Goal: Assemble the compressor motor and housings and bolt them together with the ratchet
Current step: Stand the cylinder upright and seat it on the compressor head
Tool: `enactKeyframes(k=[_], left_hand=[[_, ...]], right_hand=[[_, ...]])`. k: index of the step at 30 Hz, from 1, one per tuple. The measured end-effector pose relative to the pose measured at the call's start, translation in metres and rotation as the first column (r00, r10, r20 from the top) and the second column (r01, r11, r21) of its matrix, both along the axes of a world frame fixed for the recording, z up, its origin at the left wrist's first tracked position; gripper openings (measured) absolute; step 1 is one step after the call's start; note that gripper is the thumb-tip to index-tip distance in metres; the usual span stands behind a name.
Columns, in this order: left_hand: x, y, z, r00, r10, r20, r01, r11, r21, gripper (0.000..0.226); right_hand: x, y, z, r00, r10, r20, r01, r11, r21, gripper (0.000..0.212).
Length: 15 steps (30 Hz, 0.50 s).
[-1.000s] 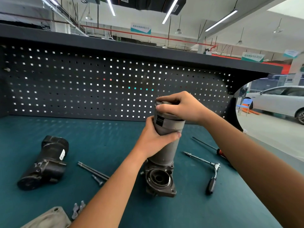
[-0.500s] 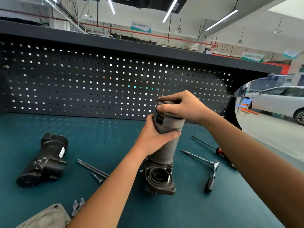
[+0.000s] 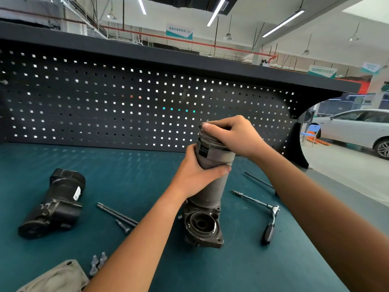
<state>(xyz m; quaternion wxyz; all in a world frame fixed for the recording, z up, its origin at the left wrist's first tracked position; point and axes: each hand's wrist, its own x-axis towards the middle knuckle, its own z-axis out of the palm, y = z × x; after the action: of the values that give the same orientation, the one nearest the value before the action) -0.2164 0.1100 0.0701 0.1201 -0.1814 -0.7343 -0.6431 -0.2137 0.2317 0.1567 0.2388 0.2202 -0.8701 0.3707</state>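
Head view — right hand [image 3: 230, 137] hides the motor [image 3: 210, 187] top — left hand [image 3: 194, 174] grips it.

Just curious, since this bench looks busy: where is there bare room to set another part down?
Bare mat runs along the pegboard, behind the black housing. Another patch lies on the near side of the ratchet, right of the upright grey assembly. Crowded: the near left, with long bolts, small bolts and a cover plate.
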Motion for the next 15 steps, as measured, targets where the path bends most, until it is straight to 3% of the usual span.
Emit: enactKeyframes(k=[4, 10, 15], left_hand=[[-0.002, -0.002, 0.000, 1.000, -0.013, 0.004, 0.013, 1.000, 0.002, 0.074], [-0.003, -0.003, -0.001, 1.000, -0.012, -0.003, 0.012, 1.000, 0.002, 0.070], [-0.003, -0.002, -0.002, 1.000, -0.010, -0.006, 0.010, 1.000, 0.004, 0.066]], right_hand=[[0.003, -0.004, 0.000, 0.998, -0.062, -0.004, 0.062, 0.998, -0.030, 0.019], [0.006, -0.009, 0.005, 0.991, -0.134, 0.004, 0.132, 0.983, 0.128, 0.022], [0.011, -0.008, -0.005, 0.989, -0.101, -0.108, 0.102, 0.995, 0.001, 0.024]])
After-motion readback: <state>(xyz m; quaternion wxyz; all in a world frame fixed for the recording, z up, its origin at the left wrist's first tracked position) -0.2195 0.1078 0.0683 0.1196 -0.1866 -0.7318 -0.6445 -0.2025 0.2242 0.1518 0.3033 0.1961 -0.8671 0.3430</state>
